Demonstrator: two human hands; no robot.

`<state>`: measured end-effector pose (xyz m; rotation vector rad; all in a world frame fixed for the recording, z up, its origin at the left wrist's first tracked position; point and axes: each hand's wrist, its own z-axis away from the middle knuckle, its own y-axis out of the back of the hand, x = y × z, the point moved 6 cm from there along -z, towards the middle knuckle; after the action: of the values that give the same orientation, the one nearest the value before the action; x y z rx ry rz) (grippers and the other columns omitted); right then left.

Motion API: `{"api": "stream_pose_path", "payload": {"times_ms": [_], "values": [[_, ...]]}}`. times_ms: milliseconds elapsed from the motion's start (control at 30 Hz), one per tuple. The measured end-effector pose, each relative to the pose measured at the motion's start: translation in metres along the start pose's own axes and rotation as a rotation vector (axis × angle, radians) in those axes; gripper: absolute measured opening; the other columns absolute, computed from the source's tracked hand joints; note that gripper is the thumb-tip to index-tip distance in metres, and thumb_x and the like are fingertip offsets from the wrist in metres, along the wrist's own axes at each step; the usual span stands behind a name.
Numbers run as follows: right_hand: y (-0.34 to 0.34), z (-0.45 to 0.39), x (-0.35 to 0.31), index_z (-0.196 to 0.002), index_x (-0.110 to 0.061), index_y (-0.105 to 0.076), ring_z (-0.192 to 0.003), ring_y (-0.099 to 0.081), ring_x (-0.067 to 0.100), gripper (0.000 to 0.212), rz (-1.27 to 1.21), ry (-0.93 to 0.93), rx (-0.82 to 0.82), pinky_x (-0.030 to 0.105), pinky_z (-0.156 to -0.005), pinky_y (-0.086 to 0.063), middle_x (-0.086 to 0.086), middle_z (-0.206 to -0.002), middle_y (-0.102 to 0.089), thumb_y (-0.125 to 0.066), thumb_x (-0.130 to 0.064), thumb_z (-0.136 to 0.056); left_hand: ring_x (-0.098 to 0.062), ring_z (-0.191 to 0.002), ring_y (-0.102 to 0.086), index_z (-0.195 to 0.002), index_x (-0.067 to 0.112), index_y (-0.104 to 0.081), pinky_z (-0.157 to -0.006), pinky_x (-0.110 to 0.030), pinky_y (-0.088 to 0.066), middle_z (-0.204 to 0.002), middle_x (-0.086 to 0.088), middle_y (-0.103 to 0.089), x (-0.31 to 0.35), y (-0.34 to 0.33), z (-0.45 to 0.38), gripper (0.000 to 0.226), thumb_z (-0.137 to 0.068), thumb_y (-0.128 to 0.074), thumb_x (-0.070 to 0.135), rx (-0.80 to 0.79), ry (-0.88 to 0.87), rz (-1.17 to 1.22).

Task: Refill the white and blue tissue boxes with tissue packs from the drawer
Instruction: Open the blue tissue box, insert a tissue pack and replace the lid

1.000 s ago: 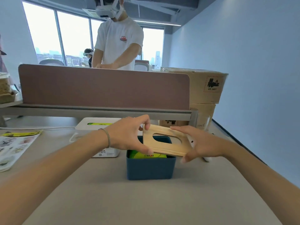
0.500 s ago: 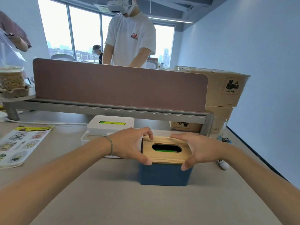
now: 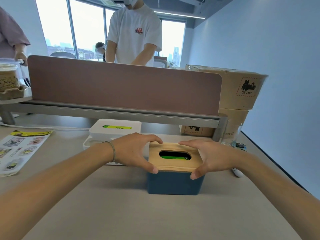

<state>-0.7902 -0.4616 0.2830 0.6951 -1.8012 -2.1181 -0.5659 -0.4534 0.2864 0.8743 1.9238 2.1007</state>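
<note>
From the head camera, the blue tissue box (image 3: 174, 184) sits on the grey desk (image 3: 155, 219), near the middle and a little right. Its wooden lid (image 3: 173, 164) lies flat on top, and green packaging shows through the oval slot, so I'd judge a tissue pack (image 3: 174, 155) is already inside. The left hand (image 3: 133, 151) curls round the lid's left edge, thumb at the near corner and fingers over the far edge; the right hand (image 3: 210, 156) mirrors it on the right edge. Both grip the lid itself, most likely to square it on the box and press it home evenly.

Just beyond and left of the blue one stands the white tissue box (image 3: 115, 129), lid on, with green showing in its slot too, so it looks refilled. The drawer is not in sight.

A sticker sheet (image 3: 20, 149) lies at the far left. On the right, a marker (image 3: 237, 172) rests near the right wrist, with a clear glass (image 3: 232, 134) behind it. A brown divider screen (image 3: 124, 89) walls off the far side, cardboard cartons (image 3: 239, 90) stacked at its right end, and a person in a white shirt (image 3: 135, 35) stands behind it. Nothing crowds the lid.
</note>
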Motion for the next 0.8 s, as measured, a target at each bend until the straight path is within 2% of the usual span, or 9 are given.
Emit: {"api": "stream_pose_path", "payload": {"times_ms": [133,367,467,567,633,700,800], "values": [[-0.0018,-0.0016,0.0009,-0.154,-0.043,-0.020,-0.136,-0.034,0.006,0.112,-0.001,0.005,-0.006,0.020,-0.103,-0.029,-0.020,-0.156,-0.032,-0.082,-0.063,-0.063,-0.013,-0.122,-0.049,-0.140,0.046,-0.039,-0.106,-0.034,-0.043,-0.142,0.018,-0.048,-0.0029,-0.0013,-0.0006,0.092,-0.061,-0.078,0.072,-0.008,0.009,-0.001],[-0.0044,-0.0028,0.0057,-0.154,-0.043,-0.022,-0.136,-0.034,0.007,0.112,-0.021,0.003,-0.001,0.023,-0.106,-0.029,-0.019,-0.155,-0.032,-0.082,-0.063,-0.062,-0.011,-0.121,-0.046,-0.143,0.043,-0.041,-0.101,-0.025,-0.038,-0.144,0.016,-0.048,-0.0050,-0.0023,-0.0036,0.099,-0.057,-0.082,0.070,-0.008,0.026,0.017],[-0.0045,-0.0038,0.0044,-0.151,-0.044,-0.026,-0.134,-0.036,0.006,0.109,-0.012,0.009,0.006,0.025,-0.107,-0.033,-0.020,-0.153,-0.034,-0.082,-0.064,-0.061,-0.014,-0.125,-0.047,-0.142,0.039,-0.043,-0.103,-0.027,-0.038,-0.144,0.013,-0.050,0.0000,-0.0006,-0.0056,0.099,-0.056,-0.085,0.065,-0.011,0.013,0.014],[0.0001,-0.0014,0.0004,-0.138,-0.042,-0.043,-0.123,-0.045,0.007,0.088,-0.039,0.009,0.015,0.025,-0.098,-0.041,-0.019,-0.140,-0.045,-0.086,-0.057,-0.062,-0.017,-0.127,-0.047,-0.143,0.037,-0.043,-0.105,-0.029,-0.038,-0.144,0.011,-0.050,0.0026,-0.0006,-0.0061,0.100,-0.057,-0.086,0.062,-0.019,0.015,0.021],[0.0011,-0.0003,-0.0024,-0.124,-0.041,-0.052,-0.118,-0.047,0.010,0.069,-0.040,0.030,0.001,0.025,-0.090,-0.041,-0.017,-0.133,-0.048,-0.085,-0.055,-0.065,-0.019,-0.127,-0.047,-0.144,0.037,-0.042,-0.106,-0.030,-0.038,-0.145,0.009,-0.050,0.0029,-0.0012,-0.0055,0.100,-0.058,-0.086,0.062,-0.022,0.022,0.018],[-0.0010,-0.0001,-0.0032,-0.114,-0.040,-0.058,-0.127,-0.042,0.013,0.054,-0.001,0.040,-0.032,0.027,-0.093,-0.037,-0.012,-0.145,-0.041,-0.081,-0.058,-0.068,-0.018,-0.128,-0.046,-0.145,0.037,-0.041,-0.106,-0.029,-0.037,-0.146,0.009,-0.048,0.0030,-0.0017,-0.0045,0.100,-0.058,-0.085,0.062,-0.021,0.031,0.025],[-0.0037,-0.0023,-0.0012,-0.110,-0.037,-0.062,-0.132,-0.038,0.016,0.051,0.060,0.017,-0.053,0.030,-0.099,-0.035,-0.007,-0.157,-0.029,-0.077,-0.063,-0.069,-0.017,-0.128,-0.045,-0.146,0.038,-0.040,-0.105,-0.028,-0.036,-0.148,0.010,-0.046,0.0027,-0.0019,-0.0027,0.100,-0.060,-0.085,0.063,-0.025,0.037,0.037]]}}
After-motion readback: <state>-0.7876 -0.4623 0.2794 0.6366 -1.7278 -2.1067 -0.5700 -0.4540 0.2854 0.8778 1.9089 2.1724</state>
